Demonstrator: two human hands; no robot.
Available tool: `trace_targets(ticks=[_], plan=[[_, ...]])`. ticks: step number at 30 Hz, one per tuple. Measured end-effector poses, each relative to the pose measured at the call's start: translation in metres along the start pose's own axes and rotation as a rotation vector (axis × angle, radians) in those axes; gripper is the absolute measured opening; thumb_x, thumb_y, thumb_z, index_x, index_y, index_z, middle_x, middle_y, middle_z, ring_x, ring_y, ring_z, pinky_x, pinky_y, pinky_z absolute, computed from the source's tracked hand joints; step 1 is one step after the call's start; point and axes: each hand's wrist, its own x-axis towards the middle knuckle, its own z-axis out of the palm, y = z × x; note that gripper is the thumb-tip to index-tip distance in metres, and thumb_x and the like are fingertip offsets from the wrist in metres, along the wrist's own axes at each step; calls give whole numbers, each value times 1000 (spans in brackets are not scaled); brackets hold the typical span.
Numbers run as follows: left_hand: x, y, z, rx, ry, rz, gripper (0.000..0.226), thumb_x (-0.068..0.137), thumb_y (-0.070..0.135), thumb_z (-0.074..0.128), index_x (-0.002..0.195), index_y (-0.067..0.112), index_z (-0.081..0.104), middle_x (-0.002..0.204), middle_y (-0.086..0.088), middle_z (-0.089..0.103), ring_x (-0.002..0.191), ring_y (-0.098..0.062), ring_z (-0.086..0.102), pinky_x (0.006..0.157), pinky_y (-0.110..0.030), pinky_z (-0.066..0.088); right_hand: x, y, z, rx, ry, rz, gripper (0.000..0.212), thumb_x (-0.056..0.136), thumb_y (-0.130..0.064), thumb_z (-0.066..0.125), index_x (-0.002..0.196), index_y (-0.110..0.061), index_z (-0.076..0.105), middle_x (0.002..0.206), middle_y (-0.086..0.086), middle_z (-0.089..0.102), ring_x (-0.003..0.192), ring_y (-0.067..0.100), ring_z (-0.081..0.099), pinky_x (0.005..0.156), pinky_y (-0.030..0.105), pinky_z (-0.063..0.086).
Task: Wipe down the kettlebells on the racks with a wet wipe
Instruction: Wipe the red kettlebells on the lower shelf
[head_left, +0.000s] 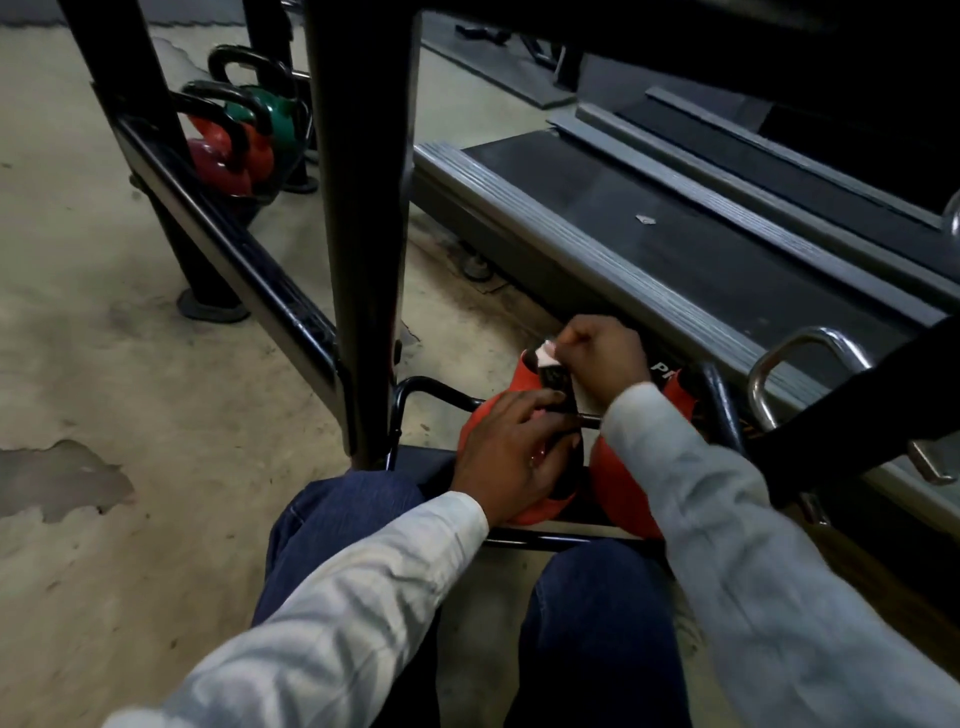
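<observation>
Kettlebell (537, 512), the red one, sits at the near end of the lowest shelf of the rack (228, 249), just in front of my knees. My left hand (511, 452) lies spread over its round body, fingers fairly straight, steadying it. My right hand (605, 358) is curled tight around the white wipe (546, 355) and holds it against the dark handle at the top.

As I judge it, I am in the middle of this bell: the handle is getting its rub now, and I cannot tell whether the body under my left palm is done. A 2nd red bell (623, 488) stands touching it on the right, mostly behind my right sleeve. At the far end of the shelf about 4 more (223, 156), red and green, wait well apart from me. So I judge most of the job remains.

The bell seems to stand body down, handle up, its long axis near upright and leaning a little away from me toward the treadmill (675, 249). My hands hide too much to be certain.
</observation>
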Motion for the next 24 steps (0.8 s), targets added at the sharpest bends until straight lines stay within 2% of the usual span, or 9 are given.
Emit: trace_targets(ticks=[2, 5, 8, 10, 12, 16, 19, 21, 24], plan=[[-1, -1, -1, -11, 12, 10, 20, 86, 26, 67, 105, 23, 73, 120, 2, 63, 109, -14, 54, 90, -32, 48, 26, -11, -1, 27, -78, 70, 26, 82, -23, 76, 61, -24, 61, 75, -6, 68, 82, 17, 66, 73, 24, 46], [1, -2, -2, -16, 9, 17, 20, 86, 27, 68, 104, 23, 74, 121, 2, 63, 110, -13, 53, 91, -30, 47, 38, -17, -4, -49, -175, 97, 19, 81, -23, 76, 65, -24, 65, 85, -1, 73, 86, 18, 68, 78, 27, 52], [1, -4, 1, -35, 13, 4, 18, 84, 25, 70, 102, 23, 73, 123, 2, 62, 112, -14, 53, 92, -31, 47, 19, -14, -7, -195, -172, 38, 11, 83, -25, 73, 73, -23, 68, 83, -4, 71, 82, 16, 66, 76, 29, 53], [1, -5, 2, -49, 19, 0, 18, 83, 24, 71, 101, 23, 73, 123, 2, 62, 112, -14, 54, 92, -32, 47, 14, -12, -7, -206, -150, 9, 7, 84, -24, 72, 78, -21, 71, 84, -4, 71, 81, 15, 65, 76, 28, 51], [1, -4, 2, -56, 20, -12, 19, 83, 24, 72, 102, 24, 74, 123, 3, 62, 113, -12, 53, 92, -32, 47, 26, -16, -6, -181, -157, 45, 6, 84, -25, 71, 81, -20, 74, 89, -2, 73, 85, 18, 67, 83, 32, 54], [1, -4, 1, -59, 17, -10, 19, 84, 26, 71, 102, 24, 74, 122, 3, 62, 112, -13, 53, 92, -35, 48, 69, -32, 2, -282, -316, 135, 21, 80, -30, 75, 97, -17, 76, 100, 3, 73, 93, 20, 68, 89, 32, 55], [0, -5, 1, -53, 16, -6, 17, 85, 27, 70, 102, 25, 73, 123, 3, 62, 113, -15, 55, 91, -36, 48, 77, -51, 18, -534, -474, 16, 31, 80, -28, 74, 107, -12, 74, 107, 3, 72, 98, 23, 67, 85, 29, 53], [-2, -5, 1, -44, 5, -2, 18, 86, 27, 69, 103, 24, 74, 124, 3, 62, 114, -15, 54, 91, -34, 48, 71, -64, 32, -640, -540, -62, 28, 81, -23, 74, 106, -11, 73, 109, 1, 71, 102, 23, 67, 87, 29, 53], [-2, -6, 0, -36, -15, -16, 20, 87, 28, 68, 105, 24, 73, 126, 4, 61, 116, -15, 54, 93, -34, 47, 75, -63, 36, -633, -513, -28, 33, 79, -27, 77, 108, -12, 73, 111, 3, 70, 102, 24, 67, 89, 32, 54]])
